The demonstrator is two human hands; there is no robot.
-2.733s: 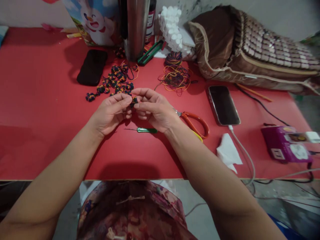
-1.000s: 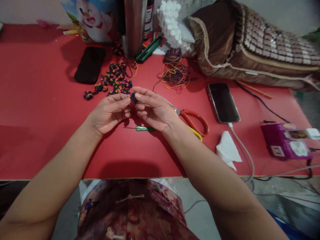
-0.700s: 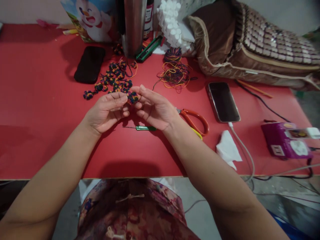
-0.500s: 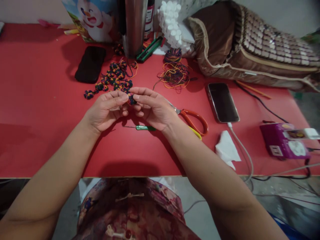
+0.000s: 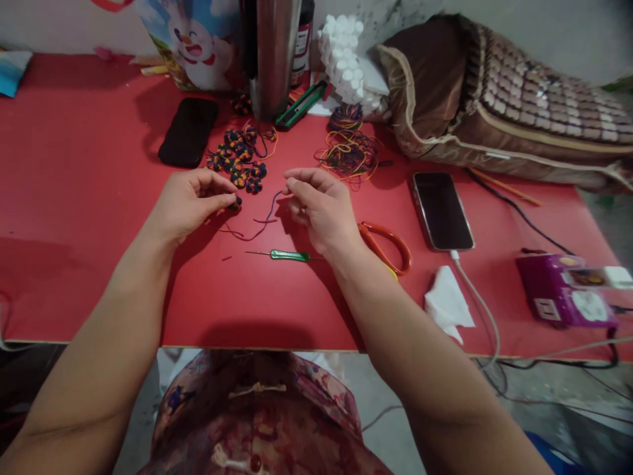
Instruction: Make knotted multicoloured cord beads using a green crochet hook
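My left hand (image 5: 190,201) pinches a small dark knotted cord piece (image 5: 236,203) between thumb and fingertips. Apart from it on the right, my right hand (image 5: 319,201) is closed at thumb and forefinger on the end of a thin blue cord (image 5: 270,210). This cord runs down and left, turning reddish along the table; its far end near my left hand is hard to follow. Just behind lies a heap of dark and orange knotted pieces (image 5: 237,155). Below the hands rests a green-handled crochet hook (image 5: 289,255), its right end passing behind my right wrist.
Orange-handled scissors (image 5: 388,241) lie partly under my right forearm. A tangle of coloured cord (image 5: 350,148), a green cutter (image 5: 301,105) and a steel flask (image 5: 271,63) are behind. Two phones (image 5: 188,132), a tissue (image 5: 448,303), a purple box (image 5: 564,290) and a brown cushion (image 5: 440,79) surround the area.
My hands were together on the knotted piece; now they are apart, left hand with the piece, right hand drawn rightward with the blue cord. The view has shifted slightly.
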